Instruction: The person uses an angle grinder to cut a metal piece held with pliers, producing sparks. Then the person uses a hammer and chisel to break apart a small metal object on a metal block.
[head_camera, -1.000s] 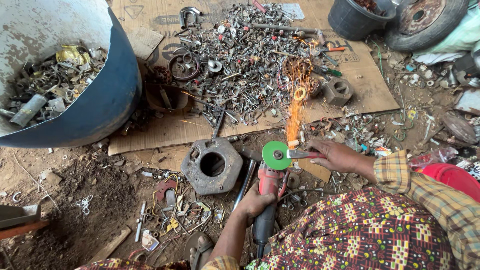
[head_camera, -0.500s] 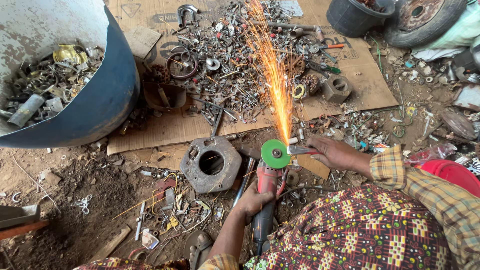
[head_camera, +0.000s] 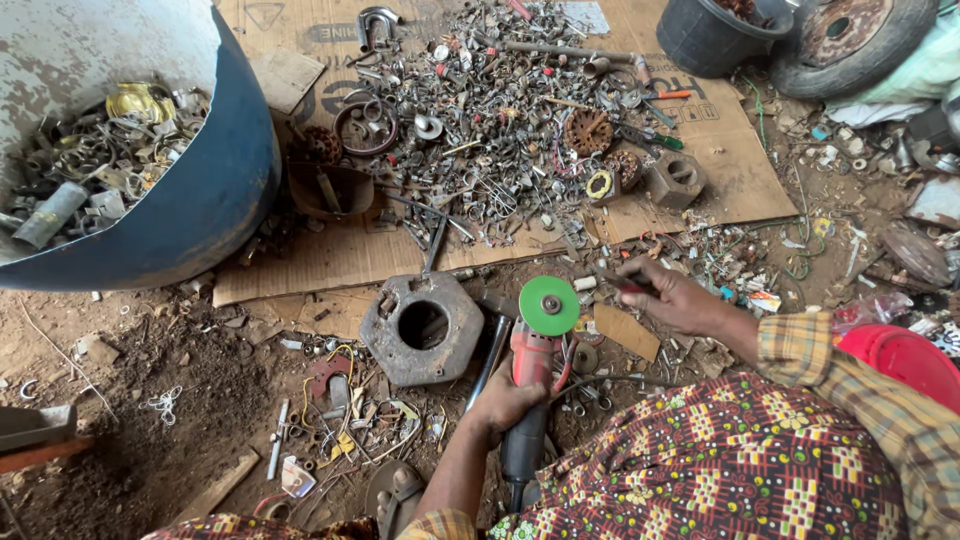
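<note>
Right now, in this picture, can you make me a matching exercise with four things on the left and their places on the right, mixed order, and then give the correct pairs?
Things:
1. angle grinder
2. thin dark metal piece
3. grey plate with a round hole
4. blue drum

Places:
A. far left, holding metal scrap
B. in the grip of the left hand
C. on the ground just left of the green disc
D. pinched in the right hand

Pairs: 1-B, 2-D, 3-C, 4-A
</note>
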